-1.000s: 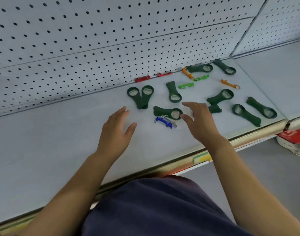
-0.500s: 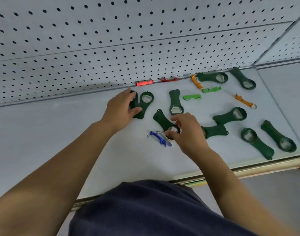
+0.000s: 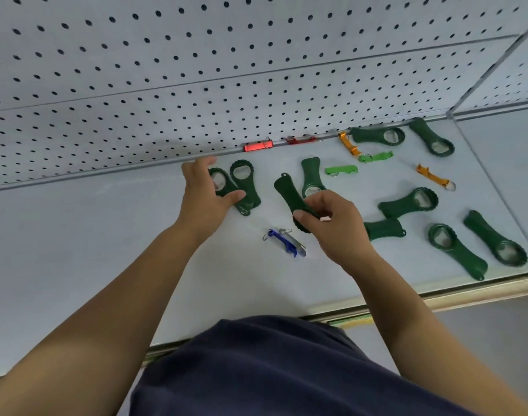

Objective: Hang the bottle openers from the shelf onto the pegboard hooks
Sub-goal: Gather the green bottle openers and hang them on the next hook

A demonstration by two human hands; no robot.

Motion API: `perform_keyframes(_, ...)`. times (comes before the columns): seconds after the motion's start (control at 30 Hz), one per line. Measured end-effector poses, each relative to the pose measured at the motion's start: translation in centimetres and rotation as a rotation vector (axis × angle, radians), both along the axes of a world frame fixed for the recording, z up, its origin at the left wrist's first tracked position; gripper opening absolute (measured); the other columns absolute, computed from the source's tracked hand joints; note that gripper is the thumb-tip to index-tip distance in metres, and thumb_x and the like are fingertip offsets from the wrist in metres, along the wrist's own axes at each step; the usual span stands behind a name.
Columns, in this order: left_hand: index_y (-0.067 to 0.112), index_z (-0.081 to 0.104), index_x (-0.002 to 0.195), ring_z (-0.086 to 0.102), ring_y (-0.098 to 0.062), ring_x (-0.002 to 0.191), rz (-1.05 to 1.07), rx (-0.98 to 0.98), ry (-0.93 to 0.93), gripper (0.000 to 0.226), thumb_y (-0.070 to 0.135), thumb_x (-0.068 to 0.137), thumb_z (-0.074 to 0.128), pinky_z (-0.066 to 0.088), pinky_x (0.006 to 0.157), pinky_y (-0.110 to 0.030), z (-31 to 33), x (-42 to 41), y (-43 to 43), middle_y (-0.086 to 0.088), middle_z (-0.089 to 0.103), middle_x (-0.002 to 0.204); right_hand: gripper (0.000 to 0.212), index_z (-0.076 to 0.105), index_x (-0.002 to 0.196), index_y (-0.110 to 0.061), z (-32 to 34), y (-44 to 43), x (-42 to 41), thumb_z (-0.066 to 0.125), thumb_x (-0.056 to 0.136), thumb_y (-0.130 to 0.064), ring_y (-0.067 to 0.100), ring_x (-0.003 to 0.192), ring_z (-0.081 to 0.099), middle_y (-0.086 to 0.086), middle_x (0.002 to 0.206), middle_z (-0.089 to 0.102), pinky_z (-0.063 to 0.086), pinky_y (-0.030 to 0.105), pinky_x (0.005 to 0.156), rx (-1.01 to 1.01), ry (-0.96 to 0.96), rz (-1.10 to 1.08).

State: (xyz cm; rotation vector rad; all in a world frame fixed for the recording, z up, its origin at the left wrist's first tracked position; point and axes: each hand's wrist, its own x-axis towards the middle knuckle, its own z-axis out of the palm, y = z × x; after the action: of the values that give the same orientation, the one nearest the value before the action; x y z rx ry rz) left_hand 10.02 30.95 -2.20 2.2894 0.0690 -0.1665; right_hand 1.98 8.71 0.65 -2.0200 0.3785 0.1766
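Bottle opener (image 3: 289, 193): green, ridged rnd head

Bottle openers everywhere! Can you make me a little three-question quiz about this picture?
1. True or false: the right hand holds a dark green opener.
2. What colour is the opener lying nearest that hand? A red, B blue, C orange.
3. The left hand is on a pair of ____ openers.

Key: 1 true; 2 B; 3 green.
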Motion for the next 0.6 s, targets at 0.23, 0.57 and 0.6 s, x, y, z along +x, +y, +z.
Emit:
perform_keyframes(0.23, 0.022, 0.055, 0.118, 0.063, -0.024, 0.09, 0.251, -0.25, 0.015, 0.032, 0.025, 0.092, 0.073, 0.052, 0.058, -0.01, 3.2, -4.0, 2.8, 0.0, 0.058, 0.109, 0.01, 0.056, 0.105, -0.02, 3.5, 2.5, -1.2, 0.063, 0.099, -0.018, 0.01, 0.075, 0.075, 0.001, 0.092, 0.072, 0.063, 0.024, 0.07, 0.206, -0.07, 0.003)
perform_keyframes(0.57, 0.023, 0.067, 0.12, 0.075, -0.014, 0.079, 0.405, -0.562, -0.105, 0.023, 0.014, 0.101, 0.058, 0.062, 0.084, -0.031, 10.2, -11.9, 9.9, -0.001, 0.072, 0.11, 0.011, 0.069, 0.097, -0.022, 8.0, 9.6, -4.4, 0.076, 0.089, -0.021, 0.007, 0.064, 0.064, -0.002, 0.075, 0.072, 0.055, 0.022, 0.066, 0.302, -0.256, -0.029)
perform_keyframes(0.6, 0.022, 0.068, 0.12, 0.075, -0.013, 0.08, 0.424, -0.573, -0.109, 0.023, 0.013, 0.102, 0.056, 0.062, 0.083, -0.031, 10.7, -12.6, 10.7, -0.002, 0.072, 0.109, 0.013, 0.07, 0.097, -0.019, 8.5, 10.4, -4.6, 0.078, 0.087, -0.019, 0.007, 0.064, 0.063, 0.001, 0.078, 0.073, 0.055, 0.021, 0.065, 0.344, -0.277, -0.038)
